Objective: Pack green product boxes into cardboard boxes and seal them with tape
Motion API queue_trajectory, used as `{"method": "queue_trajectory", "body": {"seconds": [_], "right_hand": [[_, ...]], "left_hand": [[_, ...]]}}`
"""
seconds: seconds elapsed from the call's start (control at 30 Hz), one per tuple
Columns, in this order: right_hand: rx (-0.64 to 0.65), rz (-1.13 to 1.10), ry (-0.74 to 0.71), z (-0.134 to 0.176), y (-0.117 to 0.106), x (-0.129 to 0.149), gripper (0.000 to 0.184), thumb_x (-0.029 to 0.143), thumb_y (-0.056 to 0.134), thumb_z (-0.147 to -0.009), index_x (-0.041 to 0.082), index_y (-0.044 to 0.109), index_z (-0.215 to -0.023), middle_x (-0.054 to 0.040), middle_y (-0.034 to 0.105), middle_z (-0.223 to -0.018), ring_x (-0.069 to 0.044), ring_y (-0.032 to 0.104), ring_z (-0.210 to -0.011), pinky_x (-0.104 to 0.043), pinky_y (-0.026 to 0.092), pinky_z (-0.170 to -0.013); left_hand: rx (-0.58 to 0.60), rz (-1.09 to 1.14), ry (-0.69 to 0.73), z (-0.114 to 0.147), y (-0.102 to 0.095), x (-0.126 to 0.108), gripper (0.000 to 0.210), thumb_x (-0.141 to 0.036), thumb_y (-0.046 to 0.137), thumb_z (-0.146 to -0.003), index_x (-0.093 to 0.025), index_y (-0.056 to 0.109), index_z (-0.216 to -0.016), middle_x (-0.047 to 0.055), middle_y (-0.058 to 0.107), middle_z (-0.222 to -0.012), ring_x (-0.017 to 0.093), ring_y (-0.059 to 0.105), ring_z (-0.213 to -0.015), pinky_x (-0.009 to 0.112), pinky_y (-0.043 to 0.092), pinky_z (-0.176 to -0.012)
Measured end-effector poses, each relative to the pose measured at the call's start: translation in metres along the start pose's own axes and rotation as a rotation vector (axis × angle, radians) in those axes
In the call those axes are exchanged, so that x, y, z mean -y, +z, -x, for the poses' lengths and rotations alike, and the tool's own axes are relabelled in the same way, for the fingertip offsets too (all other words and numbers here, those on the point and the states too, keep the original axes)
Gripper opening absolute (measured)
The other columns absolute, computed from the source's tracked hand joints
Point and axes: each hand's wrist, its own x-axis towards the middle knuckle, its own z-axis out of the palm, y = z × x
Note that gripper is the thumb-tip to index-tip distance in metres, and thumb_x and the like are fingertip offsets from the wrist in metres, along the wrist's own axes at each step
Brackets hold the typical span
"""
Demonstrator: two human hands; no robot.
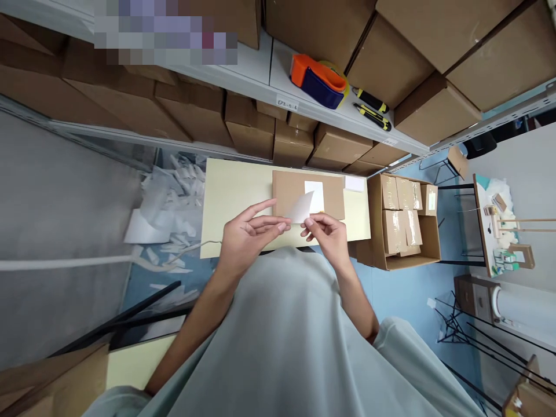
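My right hand [326, 233] pinches the lower right corner of a thin white slip of paper [301, 211] between thumb and fingers. The slip curls upward over a flat brown cardboard box [286, 188]. At the slip's lower left corner, my left hand [254, 231] has its thumb and a finger closed, while the index finger stretches out toward the box. On the box's top lies a white label [319, 190], partly hidden behind the raised slip. A small white stack of paper [354, 183] sits right of the box on the pale yellow table [237, 179].
Right of the table stands an open carton [412, 263] holding several small boxes. Above, a shelf [278, 81] bears cartons, an orange and blue tape dispenser [319, 81] and two yellow-black cutters [372, 109]. White packing scraps [182, 185] lie at left, near a cable [169, 263].
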Motion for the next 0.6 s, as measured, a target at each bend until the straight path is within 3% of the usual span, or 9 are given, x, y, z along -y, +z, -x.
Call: {"method": "queue_trajectory", "body": {"seconds": [0.13,0.23,0.37,0.47,0.6], "right_hand": [[0.037,0.043,-0.073,-0.001,-0.005,0.006,0.043,0.066,0.087,-0.089,0.024,0.081,-0.094,-0.0043,0.078,-0.095,-0.018,0.076,-0.077,-0.033,0.066,-0.067],[0.047,0.091,-0.199,-0.002,-0.010,0.012,0.038,0.064,0.087,-0.091,0.027,0.084,-0.094,-0.0078,0.079,-0.111,-0.023,0.079,-0.103,-0.035,0.069,-0.080],[0.079,0.102,-0.253,-0.003,-0.019,0.021,0.037,0.065,0.086,-0.093,0.028,0.086,-0.094,-0.0106,0.079,-0.133,-0.028,0.074,-0.131,-0.040,0.070,-0.099],[0.109,0.090,-0.217,-0.004,-0.029,0.024,0.040,0.067,0.085,-0.094,0.028,0.086,-0.098,-0.0107,0.079,-0.134,-0.028,0.074,-0.131,-0.040,0.072,-0.096],[0.140,0.064,-0.165,-0.007,-0.042,0.025,0.040,0.069,0.084,-0.093,0.030,0.087,-0.102,-0.0087,0.079,-0.133,-0.027,0.076,-0.126,-0.039,0.075,-0.085]], "left_hand": [[-0.060,-0.091,0.212,0.006,0.010,-0.001,0.066,-0.055,0.090,-0.085,-0.021,0.074,-0.138,0.011,0.089,-0.109,0.028,0.085,-0.100,0.047,0.069,-0.102],[-0.059,-0.183,0.342,0.011,0.024,-0.002,0.055,-0.052,0.088,-0.089,-0.022,0.077,-0.133,0.010,0.087,-0.119,0.028,0.084,-0.113,0.049,0.066,-0.112],[-0.074,-0.270,0.418,0.013,0.042,-0.005,0.037,-0.050,0.085,-0.093,-0.026,0.084,-0.121,0.006,0.087,-0.119,0.025,0.085,-0.106,0.047,0.068,-0.110],[-0.095,-0.286,0.471,0.011,0.054,-0.008,0.027,-0.050,0.084,-0.094,-0.029,0.088,-0.111,0.004,0.087,-0.113,0.023,0.084,-0.097,0.043,0.071,-0.101],[-0.122,-0.275,0.422,0.008,0.067,-0.013,0.022,-0.051,0.086,-0.092,-0.033,0.090,-0.104,0.002,0.086,-0.110,0.023,0.083,-0.094,0.044,0.071,-0.100]]}}
